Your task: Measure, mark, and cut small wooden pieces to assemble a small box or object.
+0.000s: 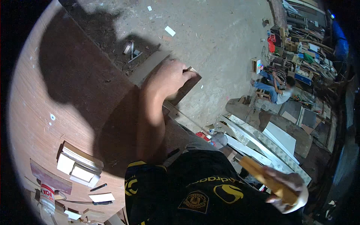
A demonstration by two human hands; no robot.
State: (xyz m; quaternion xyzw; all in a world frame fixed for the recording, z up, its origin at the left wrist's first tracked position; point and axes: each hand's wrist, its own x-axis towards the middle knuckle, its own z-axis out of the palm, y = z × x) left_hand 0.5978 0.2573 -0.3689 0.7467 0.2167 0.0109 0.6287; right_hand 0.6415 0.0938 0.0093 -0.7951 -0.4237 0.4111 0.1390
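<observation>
My left hand (168, 77) reaches out to the edge of the brown wooden table (33, 93). Its fingers are closed on a brown wooden piece (187, 89). A flat greyish-brown board (150, 67) lies on the other side of the same hand; whether the two are joined, I cannot tell. Low on the right, my right hand (294, 187) is wrapped round a long yellow-orange tool (262, 176), slightly blurred. A thin tip seems to show at the tool's far end, but its kind is unclear.
Pale wooden blocks (78, 165), a black pen (98, 187) and a clear bottle (47, 198) rest on the table at lower left. Long white boards (258, 146) lie to the right. Farther off, a person (279, 90) sits beside heaped timber and tools.
</observation>
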